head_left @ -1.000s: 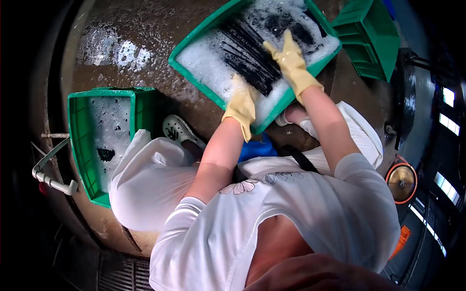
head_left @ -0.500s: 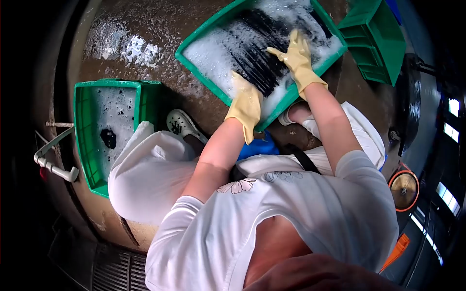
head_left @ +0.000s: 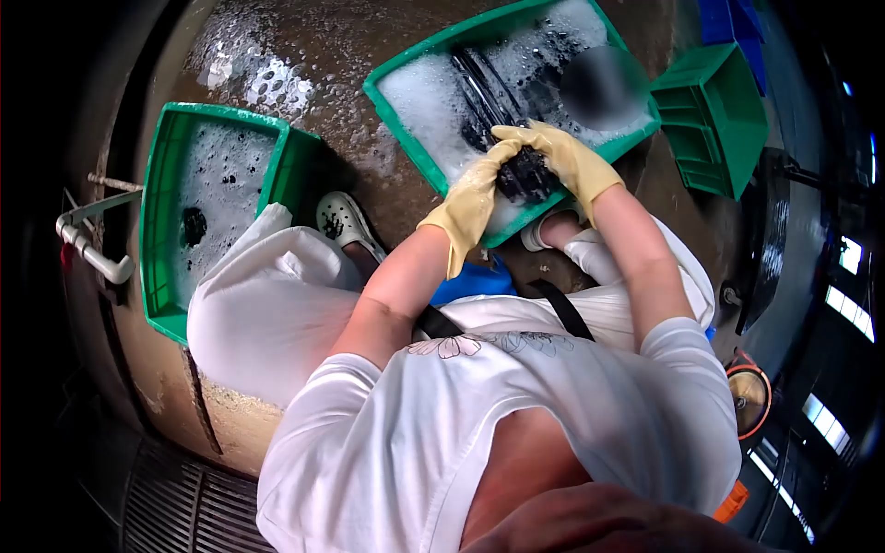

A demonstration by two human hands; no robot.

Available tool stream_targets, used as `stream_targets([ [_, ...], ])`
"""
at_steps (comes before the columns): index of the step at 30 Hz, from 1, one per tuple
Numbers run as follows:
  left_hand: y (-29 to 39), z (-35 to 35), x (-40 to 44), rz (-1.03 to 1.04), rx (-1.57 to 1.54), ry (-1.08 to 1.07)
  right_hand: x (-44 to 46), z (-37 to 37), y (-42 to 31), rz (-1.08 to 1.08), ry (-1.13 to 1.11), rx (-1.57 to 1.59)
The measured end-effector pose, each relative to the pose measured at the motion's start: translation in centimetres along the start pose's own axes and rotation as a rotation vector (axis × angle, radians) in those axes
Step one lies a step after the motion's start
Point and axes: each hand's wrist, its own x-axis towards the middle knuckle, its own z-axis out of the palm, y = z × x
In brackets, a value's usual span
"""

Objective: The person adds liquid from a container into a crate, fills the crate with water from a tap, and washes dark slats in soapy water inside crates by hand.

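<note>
A green crate [head_left: 406, 138] full of white suds stands in front of me. In it lie long, thin black strips [head_left: 479, 83], wet and bunched together. My left hand [head_left: 475, 189], in a pale yellow rubber glove, is wrapped round the left side of the bundle near the crate's front edge. From the right, my right hand [head_left: 567, 161], gloved alike, closes round the same bundle. The fingertips of both gloves meet on top, and the black strips show between and below the palms.
A second green crate [head_left: 157, 230] with suds stands at the left, beside white bent pipes [head_left: 92, 249]. At the right are an empty green crate [head_left: 705, 111] and a blue one [head_left: 728, 23]. A floor grate [head_left: 184, 498] lies lower left; the floor [head_left: 332, 92] is wet.
Both hands have come together from lying apart with spread fingers on the strips, and have closed round them. The near ends of the strips are now gathered into a bundle.
</note>
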Motion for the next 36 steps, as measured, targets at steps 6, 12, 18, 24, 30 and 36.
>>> stream_targets([
  [6,-0.6,3.7,-0.9,-0.074,-0.015,0.002,-2.2,-1.7,-6.0,0.134,-0.045,-0.072],
  [12,-5.2,6.5,-1.1,-0.171,-0.286,0.124,-6.9,-4.9,-5.3,0.390,-0.100,0.052],
  [18,-4.9,5.4,-2.7,0.093,0.084,-0.069,-7.1,1.4,-12.3,0.400,0.169,0.217],
  [24,4.2,4.4,-5.7,0.595,0.231,0.116,3.2,6.4,-16.8,0.155,-0.038,0.085],
  [30,16.1,-3.1,-10.4,1.055,0.147,0.160,19.0,14.5,-16.7,-0.383,-0.380,-0.226],
  [36,25.1,-6.9,-17.5,1.388,0.337,0.901,25.3,25.9,-18.8,-0.109,0.066,-0.443],
])
